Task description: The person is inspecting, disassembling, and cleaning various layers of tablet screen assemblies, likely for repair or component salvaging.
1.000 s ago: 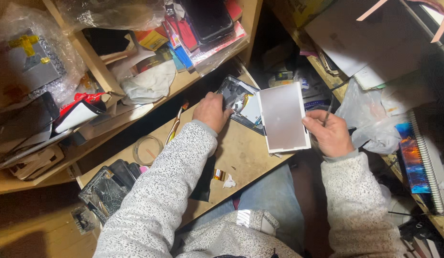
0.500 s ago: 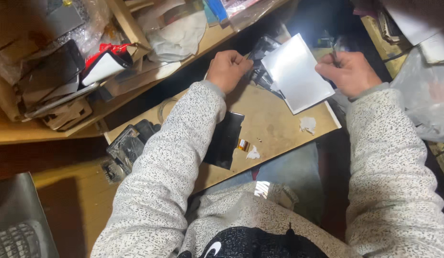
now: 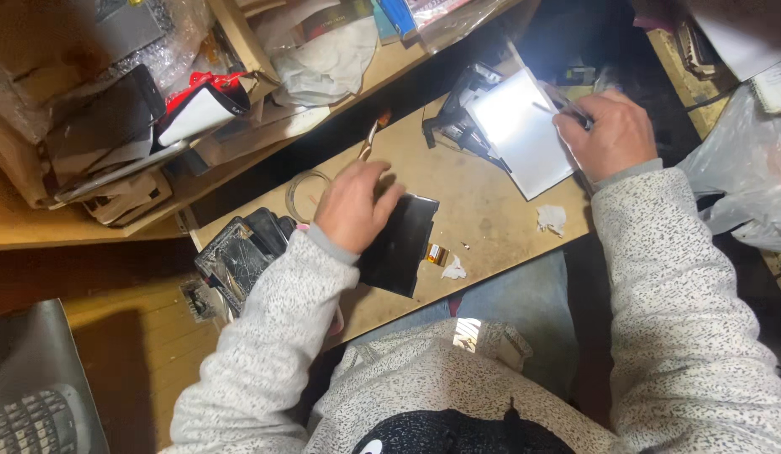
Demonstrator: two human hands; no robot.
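Black panel [image 3: 403, 244]: near edge hidden under left hand [image 3: 354, 206]. Thin tool [image 3: 567, 108]: mostly buried in right hand's [image 3: 613, 134] grip. Keyboard [image 3: 33, 420]: cut off, lower left corner.

A small wooden workboard [image 3: 491, 210] sits beside a cluttered wooden shelf unit [image 3: 88, 227] with an upright divider [image 3: 239, 38]. Warm wooden floorboards [image 3: 155, 336] show at lower left. Light is dim and yellowish, with dark shadow at upper right.
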